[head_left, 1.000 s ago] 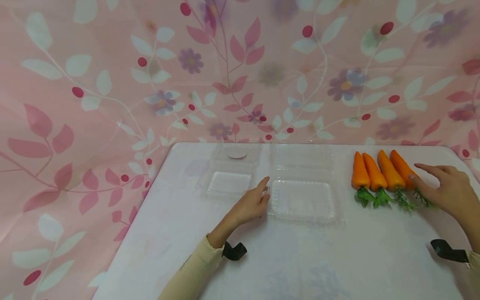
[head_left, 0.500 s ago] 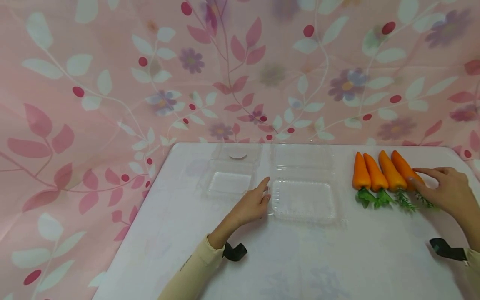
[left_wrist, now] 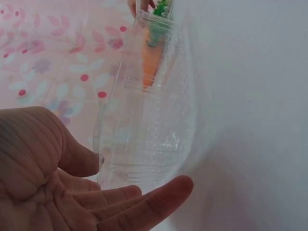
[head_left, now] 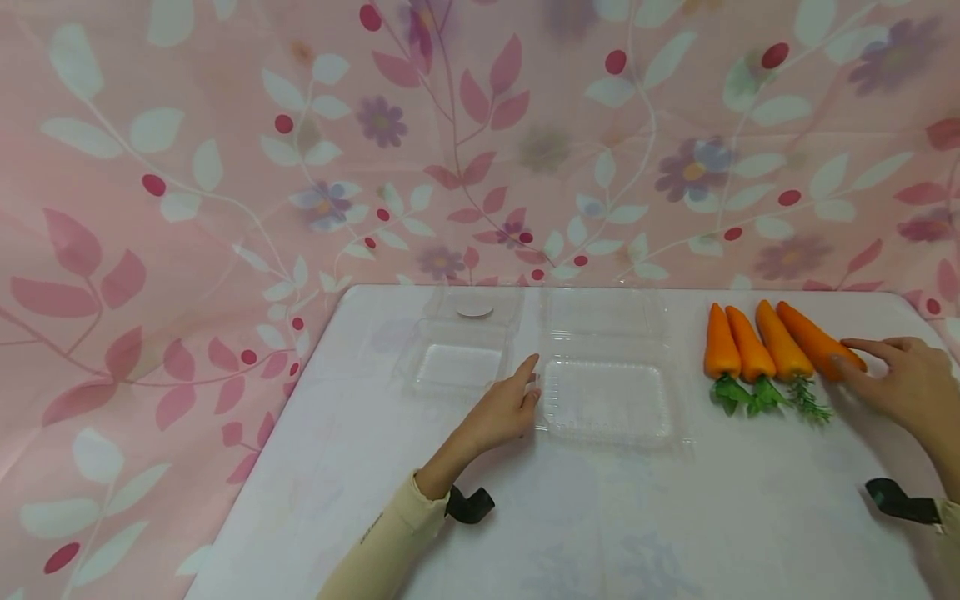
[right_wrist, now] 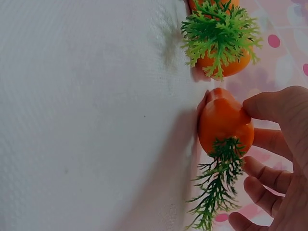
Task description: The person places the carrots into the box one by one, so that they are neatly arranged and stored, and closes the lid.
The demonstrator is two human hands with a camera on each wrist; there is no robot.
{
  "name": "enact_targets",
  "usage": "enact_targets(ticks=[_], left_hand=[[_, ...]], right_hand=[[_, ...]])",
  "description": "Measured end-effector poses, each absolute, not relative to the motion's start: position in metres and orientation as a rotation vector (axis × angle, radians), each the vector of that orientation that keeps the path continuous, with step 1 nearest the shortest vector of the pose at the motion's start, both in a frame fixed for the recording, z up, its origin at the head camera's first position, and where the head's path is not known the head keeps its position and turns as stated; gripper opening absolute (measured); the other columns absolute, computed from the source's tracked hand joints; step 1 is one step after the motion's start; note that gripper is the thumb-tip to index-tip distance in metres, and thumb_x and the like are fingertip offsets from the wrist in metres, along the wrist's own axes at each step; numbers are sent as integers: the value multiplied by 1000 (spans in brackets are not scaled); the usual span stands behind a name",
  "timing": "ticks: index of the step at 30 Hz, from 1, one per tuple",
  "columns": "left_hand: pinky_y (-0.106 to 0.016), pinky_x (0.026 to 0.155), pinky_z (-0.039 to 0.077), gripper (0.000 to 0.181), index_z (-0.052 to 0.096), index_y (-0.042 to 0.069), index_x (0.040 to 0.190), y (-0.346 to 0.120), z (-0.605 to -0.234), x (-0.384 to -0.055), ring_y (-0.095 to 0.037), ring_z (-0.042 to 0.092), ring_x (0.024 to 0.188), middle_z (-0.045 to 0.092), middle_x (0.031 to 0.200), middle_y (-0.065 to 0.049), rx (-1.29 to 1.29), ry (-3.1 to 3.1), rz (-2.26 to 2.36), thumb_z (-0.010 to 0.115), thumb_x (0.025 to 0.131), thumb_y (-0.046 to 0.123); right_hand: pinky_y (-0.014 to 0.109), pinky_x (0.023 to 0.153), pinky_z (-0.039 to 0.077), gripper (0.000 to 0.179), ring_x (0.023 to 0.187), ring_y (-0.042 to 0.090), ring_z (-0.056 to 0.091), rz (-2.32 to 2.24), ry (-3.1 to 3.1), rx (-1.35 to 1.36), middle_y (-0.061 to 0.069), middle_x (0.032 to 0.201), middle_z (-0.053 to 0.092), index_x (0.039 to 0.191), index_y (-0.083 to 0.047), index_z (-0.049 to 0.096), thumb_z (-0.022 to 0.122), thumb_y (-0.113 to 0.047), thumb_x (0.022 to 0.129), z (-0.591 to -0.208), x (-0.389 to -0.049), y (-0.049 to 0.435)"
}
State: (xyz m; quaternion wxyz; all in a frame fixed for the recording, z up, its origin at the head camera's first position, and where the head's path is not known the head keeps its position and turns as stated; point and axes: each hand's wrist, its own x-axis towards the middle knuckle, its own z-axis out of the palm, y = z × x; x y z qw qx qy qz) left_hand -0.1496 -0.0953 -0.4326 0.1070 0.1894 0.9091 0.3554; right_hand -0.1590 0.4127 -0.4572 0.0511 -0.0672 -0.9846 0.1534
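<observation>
An orange carrot [head_left: 819,340] lies slanted at the right end of a row, thin tip pointing to the back left. My right hand [head_left: 903,379] pinches its thick end between thumb and forefinger. Its feathery green top [right_wrist: 214,185] hangs below that grip in the right wrist view and is hidden by the hand in the head view. My left hand [head_left: 506,407] is at the left edge of the larger clear plastic clamshell box [head_left: 607,400], whose lid stands open. In the left wrist view its thumb meets the box's edge, while the fingers stretch loosely alongside.
Several more carrots [head_left: 780,342] lie side by side just left of the held one, leafy ends toward me. A smaller clear clamshell box [head_left: 459,367], lid open, sits left of the larger one. Behind the white table [head_left: 750,517] hangs a pink floral cloth [head_left: 480,125].
The rightmost carrot's thick end has swung to the right, away from its neighbour, as my right hand came to grip it and shifted slightly right. My left hand has stayed put.
</observation>
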Motion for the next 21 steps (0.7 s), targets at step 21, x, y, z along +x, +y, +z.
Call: enact_targets(ticks=[21], left_hand=[[-43, 100, 45, 55, 28, 2, 153, -96, -434, -148, -26, 52, 127, 57, 135, -19, 566, 2699, 1038, 47, 103, 13]], right_hand=[[67, 78, 39, 48, 101, 55, 28, 553, -2970, -436, 41, 117, 25, 125, 14, 48, 62, -10, 86, -453, -156, 417]])
